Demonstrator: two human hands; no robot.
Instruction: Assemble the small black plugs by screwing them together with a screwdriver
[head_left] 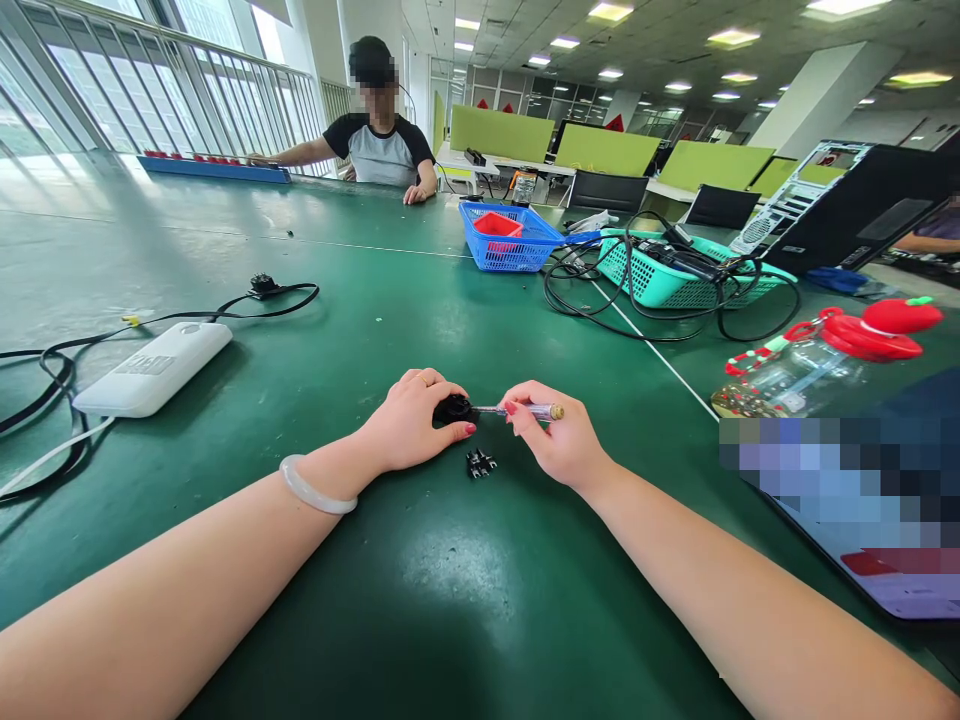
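A person is working at a green counter (352, 610) with two bare hands. The left hand (411, 420) is resting on the surface, its fingers curling around a dark piece (453, 409) and partly hiding it, so its full shape is not showing. The right hand (559, 435) is gripping a slim screwdriver (536, 411), thumb and fingers closing on its clear handle. The shaft is pointing left and reaching the dark piece; exactly how the tip is meeting it is too small to tell. Just below, between the hands, a cluster of small black parts (480, 463) is lying on the counter.

A white box (156, 370) is lying to the left, near a black cable with a plug (264, 287). Farther back, a blue basket (510, 255) is holding a red container (498, 226), and a turquoise basket (645, 275) is carrying tangled black cords (679, 258). A red-lidded bottle (802, 380) is lying tilted at the right. Across the counter, a co-worker (386, 145) is sitting, one arm stretching toward a long blue strip (214, 170).
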